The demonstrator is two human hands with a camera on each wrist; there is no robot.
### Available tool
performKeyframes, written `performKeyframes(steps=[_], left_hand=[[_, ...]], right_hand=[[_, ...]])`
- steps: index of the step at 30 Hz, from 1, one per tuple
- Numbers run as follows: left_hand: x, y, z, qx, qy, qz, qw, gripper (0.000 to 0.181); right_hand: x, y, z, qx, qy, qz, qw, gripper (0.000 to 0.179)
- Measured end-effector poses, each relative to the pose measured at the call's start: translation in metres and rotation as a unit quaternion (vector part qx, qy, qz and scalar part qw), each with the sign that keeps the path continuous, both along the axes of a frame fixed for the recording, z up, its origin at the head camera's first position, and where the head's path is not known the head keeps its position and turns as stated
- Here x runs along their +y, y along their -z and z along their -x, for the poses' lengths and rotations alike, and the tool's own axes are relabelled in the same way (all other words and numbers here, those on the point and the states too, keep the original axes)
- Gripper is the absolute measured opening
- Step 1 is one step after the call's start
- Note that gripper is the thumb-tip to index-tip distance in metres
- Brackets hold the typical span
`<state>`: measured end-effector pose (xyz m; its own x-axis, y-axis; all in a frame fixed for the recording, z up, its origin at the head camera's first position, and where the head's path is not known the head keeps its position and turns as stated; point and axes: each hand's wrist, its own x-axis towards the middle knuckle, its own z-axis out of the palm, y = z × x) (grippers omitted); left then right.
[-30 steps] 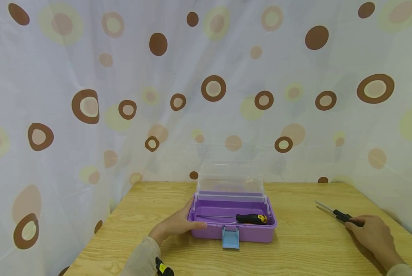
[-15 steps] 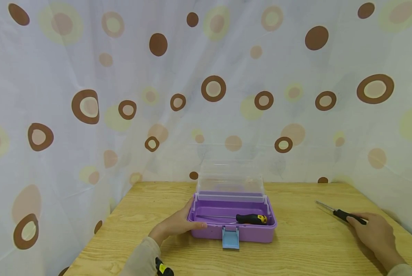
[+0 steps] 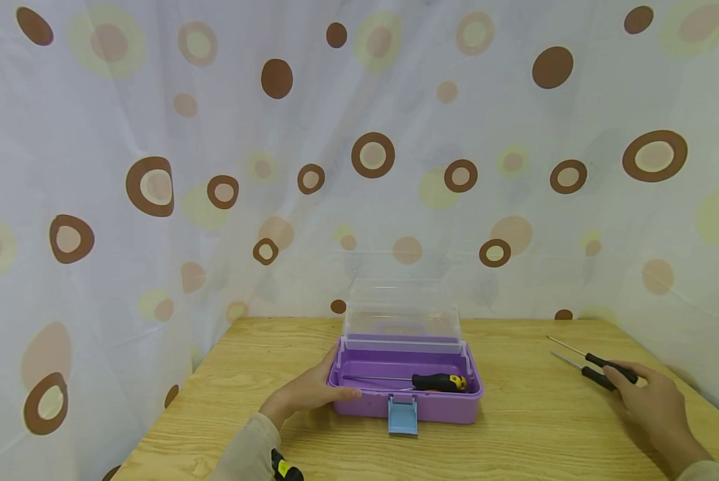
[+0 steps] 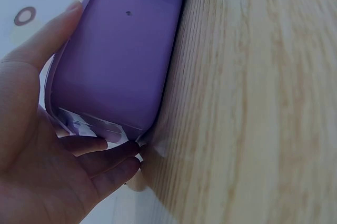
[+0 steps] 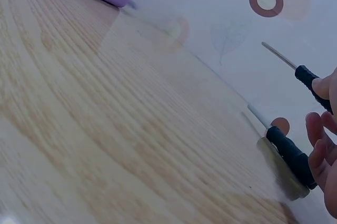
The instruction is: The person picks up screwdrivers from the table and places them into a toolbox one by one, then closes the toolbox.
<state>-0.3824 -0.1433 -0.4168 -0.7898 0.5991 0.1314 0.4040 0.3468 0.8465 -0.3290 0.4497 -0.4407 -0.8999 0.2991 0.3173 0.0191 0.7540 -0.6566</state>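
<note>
A purple toolbox point(image 3: 371, 405) with its clear lid point(image 3: 401, 310) raised stands mid-table. At its left end, my left hand point(image 3: 308, 389) grips it, thumb over the front rim and fingers against the end wall. Inside lies a black-and-yellow screwdriver point(image 3: 434, 381), along with another thin shaft partly hidden by the front wall. To the right, my right hand point(image 3: 654, 397) pinches a black-handled screwdriver point(image 3: 600, 362) between thumb and fingers, its shaft pointing away and left. Just below it, a second black-handled screwdriver point(image 5: 288, 153) lies on the table beside my curled lower fingers.
A blue latch point(image 3: 403, 415) hangs down on the toolbox front. Near the front edge, by my left sleeve, is a black-and-yellow handle point(image 3: 286, 467), partly cut off. A dotted curtain point(image 3: 311, 120) hangs behind and beside the wooden table point(image 3: 516, 427).
The pinched screwdriver has come up and apart from the second one, so both now show separately. My right hand has shifted slightly; my left hand stays on the toolbox.
</note>
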Motion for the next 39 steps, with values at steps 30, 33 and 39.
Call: performKeyframes(steps=[30,33,39], left_hand=[[0.001,-0.001,-0.003,-0.001,-0.020,0.016,0.9997,0.120],[0.000,-0.001,-0.003,-0.002,-0.021,0.016,0.9997,0.120],[0.000,-0.001,-0.003,-0.001,-0.017,0.011,0.9998,0.119]], right_hand=[[-0.035,-0.015,-0.005,0.011,-0.129,0.248,0.9600,0.011],[-0.038,-0.016,-0.005,0.009,-0.128,0.262,0.9564,0.014],[-0.042,-0.016,-0.004,0.009,-0.135,0.294,0.9462,0.016]])
